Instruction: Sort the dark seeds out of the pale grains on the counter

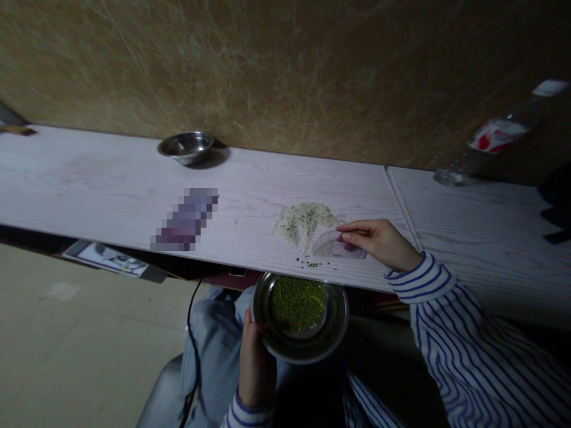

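Observation:
My left hand (255, 362) grips the rim of a steel bowl (335, 333) held below the table's front edge, over my lap. The bowl holds green beans (297, 303). My right hand (379, 241) rests on the table with its fingers pinched on a thin card (330, 245) laid flat. The card's edge touches a pile of white rice mixed with green beans (304, 221). A few loose green beans (312, 262) lie near the table edge just above the bowl.
An empty steel bowl (186, 146) stands at the back of the white wooden table (89, 184) by the wall. A blurred flat object (185, 219) lies left of the pile. A plastic bottle (486, 139) lies at the far right. A cable (193, 345) hangs by my knee.

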Tool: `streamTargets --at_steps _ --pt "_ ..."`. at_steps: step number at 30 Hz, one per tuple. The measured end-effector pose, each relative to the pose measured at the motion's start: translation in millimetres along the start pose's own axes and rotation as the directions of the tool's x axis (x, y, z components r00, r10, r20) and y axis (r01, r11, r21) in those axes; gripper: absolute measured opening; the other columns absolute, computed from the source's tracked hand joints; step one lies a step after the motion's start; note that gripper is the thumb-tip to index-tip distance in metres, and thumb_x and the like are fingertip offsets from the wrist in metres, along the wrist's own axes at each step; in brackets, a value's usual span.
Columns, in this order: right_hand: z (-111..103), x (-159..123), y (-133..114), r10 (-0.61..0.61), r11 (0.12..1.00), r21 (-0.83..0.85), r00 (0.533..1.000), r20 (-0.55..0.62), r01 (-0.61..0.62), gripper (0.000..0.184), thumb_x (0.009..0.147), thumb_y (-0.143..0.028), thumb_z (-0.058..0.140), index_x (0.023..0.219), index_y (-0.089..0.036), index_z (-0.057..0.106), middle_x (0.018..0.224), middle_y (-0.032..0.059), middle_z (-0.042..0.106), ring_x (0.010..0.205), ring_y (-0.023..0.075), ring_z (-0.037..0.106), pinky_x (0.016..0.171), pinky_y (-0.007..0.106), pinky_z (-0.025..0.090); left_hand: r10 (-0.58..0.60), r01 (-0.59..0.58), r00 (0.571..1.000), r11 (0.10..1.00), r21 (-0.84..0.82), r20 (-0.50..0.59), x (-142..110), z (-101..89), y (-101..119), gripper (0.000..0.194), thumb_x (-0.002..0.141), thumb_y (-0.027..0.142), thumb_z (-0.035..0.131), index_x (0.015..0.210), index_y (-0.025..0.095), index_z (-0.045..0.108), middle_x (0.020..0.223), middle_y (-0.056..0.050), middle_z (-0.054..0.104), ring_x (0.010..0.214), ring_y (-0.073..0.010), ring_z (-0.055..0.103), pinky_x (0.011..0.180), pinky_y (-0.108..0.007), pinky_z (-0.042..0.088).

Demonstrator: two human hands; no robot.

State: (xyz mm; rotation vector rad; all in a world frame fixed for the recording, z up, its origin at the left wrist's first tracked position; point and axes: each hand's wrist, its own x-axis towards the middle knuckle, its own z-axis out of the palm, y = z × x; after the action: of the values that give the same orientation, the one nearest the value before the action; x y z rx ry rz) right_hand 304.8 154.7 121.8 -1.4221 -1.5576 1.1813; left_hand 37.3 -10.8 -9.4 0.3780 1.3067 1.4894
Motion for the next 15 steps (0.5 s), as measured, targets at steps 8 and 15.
streamTargets --at_steps 8,15 --pt "4.6 3.1 -0.8 0.042 0.998 0.048 0.999 0.008 -0.043 0.025 0.079 -0.033 0.1 0.101 -0.02 0.097 0.093 0.0107 0.092 0.081 0.0226 0.086 0.083 0.037 0.074 -0.09 0.088 0.995 0.995 -0.043 -0.031 -1.2 6.7 9.4 0.051 0.074 0.06 0.093 0.112 0.027 0.088 0.125 -0.008 0.084 0.135 -0.0397 0.07 0.124 -0.055 0.052" --pt "7.6 5.3 -4.0 0.02 0.999 0.025 0.999 0.026 -0.021 0.025 0.081 -0.035 0.1 0.102 -0.021 0.097 0.094 0.0111 0.093 0.078 0.0219 0.086 0.079 0.036 0.075 -0.056 0.054 0.998 0.997 -0.048 -0.04 -3.7 7.0 9.0 0.051 0.077 0.06 0.092 0.116 0.027 0.088 0.131 -0.009 0.084 0.142 -0.0415 0.068 0.131 -0.059 0.047"
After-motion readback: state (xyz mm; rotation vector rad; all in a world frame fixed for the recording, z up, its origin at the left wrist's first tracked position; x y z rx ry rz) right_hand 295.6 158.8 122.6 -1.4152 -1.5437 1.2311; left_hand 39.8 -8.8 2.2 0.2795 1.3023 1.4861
